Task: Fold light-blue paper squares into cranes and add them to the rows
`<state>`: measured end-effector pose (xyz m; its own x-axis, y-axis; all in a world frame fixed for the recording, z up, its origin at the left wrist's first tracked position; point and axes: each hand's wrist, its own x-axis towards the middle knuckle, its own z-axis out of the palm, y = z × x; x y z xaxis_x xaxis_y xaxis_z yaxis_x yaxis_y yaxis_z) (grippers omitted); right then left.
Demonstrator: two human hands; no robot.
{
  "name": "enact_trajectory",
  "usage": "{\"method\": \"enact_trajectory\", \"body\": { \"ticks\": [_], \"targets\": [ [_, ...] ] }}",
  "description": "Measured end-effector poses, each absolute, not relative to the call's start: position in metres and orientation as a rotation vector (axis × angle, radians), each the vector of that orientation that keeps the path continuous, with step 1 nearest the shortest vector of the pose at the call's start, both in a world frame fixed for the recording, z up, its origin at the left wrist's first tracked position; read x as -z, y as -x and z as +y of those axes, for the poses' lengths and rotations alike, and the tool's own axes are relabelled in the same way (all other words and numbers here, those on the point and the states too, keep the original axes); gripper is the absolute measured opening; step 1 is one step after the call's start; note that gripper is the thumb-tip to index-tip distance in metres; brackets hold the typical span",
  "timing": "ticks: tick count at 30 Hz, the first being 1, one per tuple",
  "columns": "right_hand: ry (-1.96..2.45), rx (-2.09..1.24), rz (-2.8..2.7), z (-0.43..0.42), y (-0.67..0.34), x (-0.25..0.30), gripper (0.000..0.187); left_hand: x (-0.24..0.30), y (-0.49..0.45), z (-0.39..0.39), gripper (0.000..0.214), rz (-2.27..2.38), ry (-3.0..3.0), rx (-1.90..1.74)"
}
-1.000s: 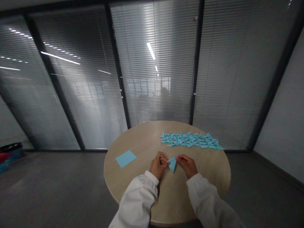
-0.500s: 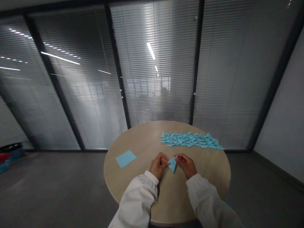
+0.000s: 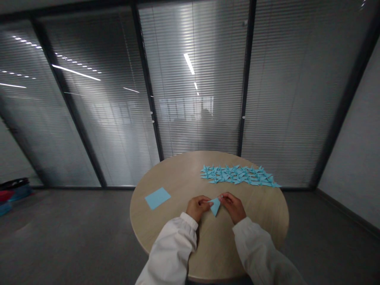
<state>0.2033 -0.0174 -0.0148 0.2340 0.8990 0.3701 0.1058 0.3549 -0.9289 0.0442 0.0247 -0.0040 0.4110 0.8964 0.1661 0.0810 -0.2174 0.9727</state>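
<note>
Left hand point(image 3: 196, 207), right hand point(image 3: 233, 206): both grips pinching folded blue triangle point(image 3: 215, 206) above table point(image 3: 178, 178).

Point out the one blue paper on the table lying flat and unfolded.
The square sheet, alone left of the left hand. The triangle pinched by it and the right hand is folded; so are the far figures.

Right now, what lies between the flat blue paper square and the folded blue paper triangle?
In the head view, bare pale wooden tabletop, then the left hand pinching the folded blue triangle.

Round wooden table point(image 3: 166, 237), blind-covered glass walls point(image 3: 192, 79)
</note>
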Motion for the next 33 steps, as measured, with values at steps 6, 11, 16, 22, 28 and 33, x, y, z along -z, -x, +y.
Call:
{"method": "enact_trajectory", "body": {
  "ticks": [6,11,16,22,28,33],
  "targets": [
    [1.134,-0.682,-1.276,-0.017,-0.204,0.016,0.028,-0.002,-0.043,0.026,0.026,0.924,-1.601,-1.12],
    [1.168,-0.498,-1.432,-0.02,-0.199,0.016,0.022,-0.003,-0.041,0.022,0.023,0.986,-1.848,-1.087],
    [1.191,-0.38,-1.593,-0.019,-0.198,0.018,0.018,-0.003,-0.043,0.018,0.022,0.972,-1.909,-1.039],
    [1.194,-0.408,-1.519,-0.018,-0.202,0.02,0.02,0.0,-0.043,0.02,0.03,0.967,-1.929,-0.929],
    [1.209,-0.464,-1.472,-0.017,-0.2,0.022,0.025,-0.001,-0.042,0.023,0.033,1.078,-1.916,-0.894],
    [1.209,-0.515,-1.414,-0.014,-0.204,0.026,0.026,0.0,-0.041,0.02,0.037,0.885,-1.705,-0.746]
  ]
}}
